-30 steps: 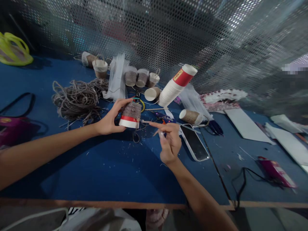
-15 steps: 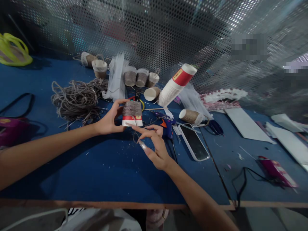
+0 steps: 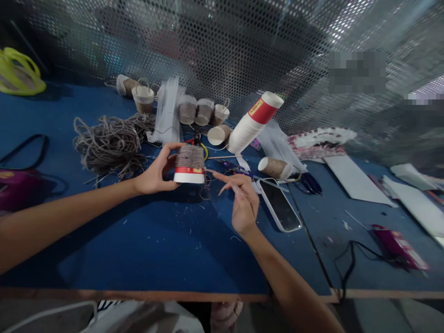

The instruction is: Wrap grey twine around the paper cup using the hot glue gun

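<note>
My left hand point(image 3: 157, 173) grips an upside-down paper cup point(image 3: 189, 177), thumb below and fingers behind it. Grey string point(image 3: 190, 156) is wound in rows around the cup's upper part; its red band and white rim show below. Just right of the cup is my right hand point(image 3: 244, 199), index finger stretched toward the cup's side and the other fingers curled in. The string's loose end seems to run to these fingers, though it is thin and hard to follow. A loop of string dangles between hand and cup. Behind the right hand, a blue glue gun point(image 3: 239, 169) is partly hidden.
Left of the cup lies a heap of grey string point(image 3: 107, 143). Behind are string-wrapped cups point(image 3: 188, 110), white mesh strips point(image 3: 168, 111) and a leaning stack of paper cups point(image 3: 248, 127). A phone point(image 3: 280, 206) and another wrapped cup point(image 3: 274, 167) lie to the right.
My right hand has swung from in front of the cup's lower rim to its right side, away from the cup. The left hand and cup stay nearly in place.
</note>
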